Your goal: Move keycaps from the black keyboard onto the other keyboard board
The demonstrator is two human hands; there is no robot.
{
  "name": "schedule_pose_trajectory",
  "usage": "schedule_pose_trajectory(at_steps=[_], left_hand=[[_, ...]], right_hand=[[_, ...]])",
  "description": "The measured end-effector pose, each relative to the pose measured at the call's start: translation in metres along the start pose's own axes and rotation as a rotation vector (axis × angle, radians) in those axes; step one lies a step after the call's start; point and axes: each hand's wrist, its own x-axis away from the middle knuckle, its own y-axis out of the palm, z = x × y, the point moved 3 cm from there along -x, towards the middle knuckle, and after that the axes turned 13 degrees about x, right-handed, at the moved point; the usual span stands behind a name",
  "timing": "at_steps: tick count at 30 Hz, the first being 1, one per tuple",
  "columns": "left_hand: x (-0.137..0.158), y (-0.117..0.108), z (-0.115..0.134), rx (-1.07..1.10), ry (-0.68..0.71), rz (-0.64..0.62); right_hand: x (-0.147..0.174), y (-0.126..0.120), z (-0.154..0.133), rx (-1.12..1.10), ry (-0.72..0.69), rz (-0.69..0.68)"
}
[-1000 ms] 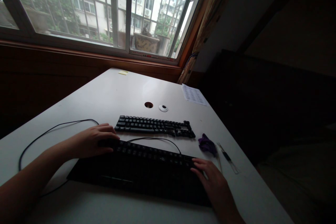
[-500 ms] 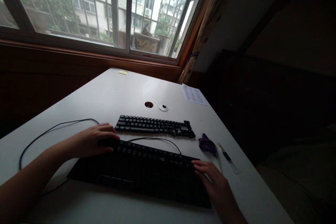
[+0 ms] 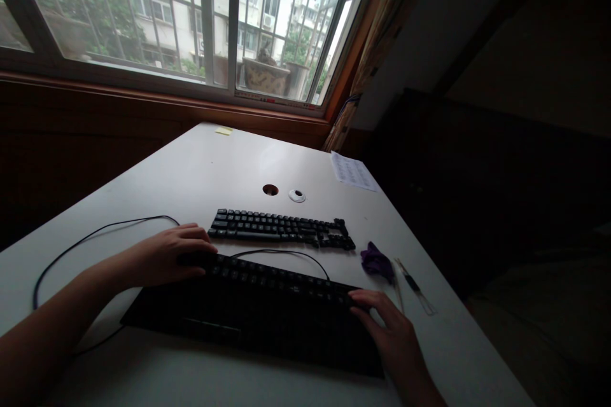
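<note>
A black keyboard [image 3: 248, 318] lies on the white table, with rows of keycaps along its far side and a dark stretch nearer me where I cannot make out any keys. My left hand [image 3: 167, 254] grips its far left corner, fingers over the end of the key row and thumb on the near side. At the right end of the key rows, my right hand [image 3: 382, 315] has finger and thumb closed around the edge; whether a single keycap is between them is hidden. Behind the keyboard, loose black keycaps [image 3: 272, 227] are laid out in rows.
A purple cloth [image 3: 377, 262] and a wire keycap puller [image 3: 414, 286] lie to the right. A black cable [image 3: 86, 238] loops at left. Farther back are a cable hole [image 3: 270, 190], its round cover [image 3: 296, 195], a printed sheet [image 3: 353, 172] and a yellow note [image 3: 223, 131].
My right hand's fingers have bent and drawn together slightly at the keyboard's right end. My left hand and the keyboard have stayed in place.
</note>
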Motion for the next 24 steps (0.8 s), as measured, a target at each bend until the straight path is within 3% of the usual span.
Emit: schedule_pose_trajectory(at_steps=[10,24], left_hand=[[-0.001,-0.002,0.002,0.004,0.003,0.013],[-0.001,-0.002,0.002,0.009,-0.016,0.012]], right_hand=[[-0.003,-0.003,-0.001,0.014,-0.174,0.001],[-0.002,-0.007,-0.009,0.075,-0.218,0.018]])
